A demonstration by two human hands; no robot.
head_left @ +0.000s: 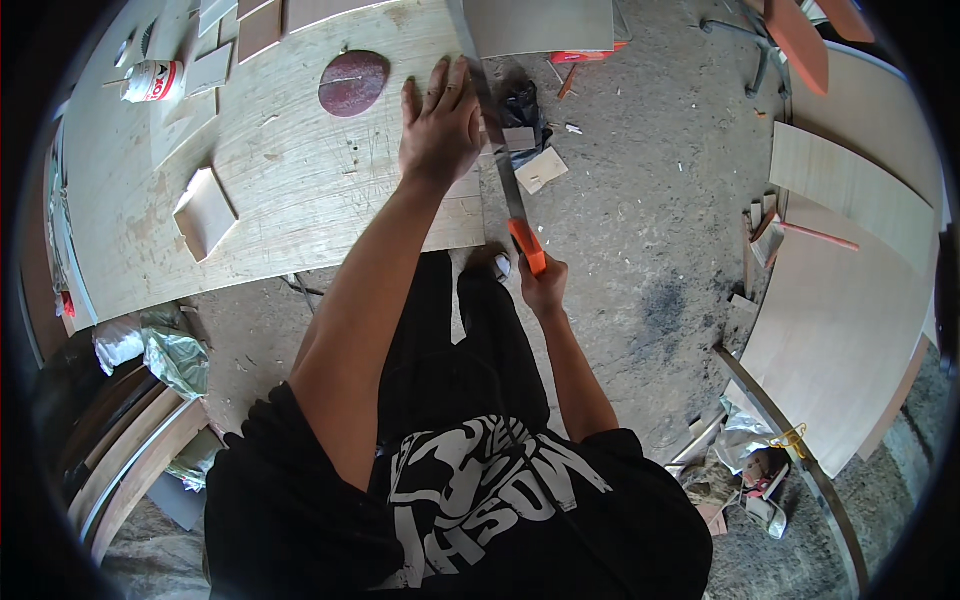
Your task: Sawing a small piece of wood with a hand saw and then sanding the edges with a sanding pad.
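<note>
Pale tabletop (330, 200), upper left: probably stiff, heavy; brace near its right edge. Handsaw (498, 148), upper centre: likely light, blade bendy; grip its orange handle (526, 246). Your left hand (440, 135) rests on the tabletop, fingers spread; your right hand's (545, 285) fingers curl around the handle.

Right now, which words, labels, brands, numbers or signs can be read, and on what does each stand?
White-and-red container: printed lettering, readable in part, not copied.
Black T-shirt: large white lettering, bent by folds, not copied.
Orange-handled saw: no lettering that I can make out.
</note>
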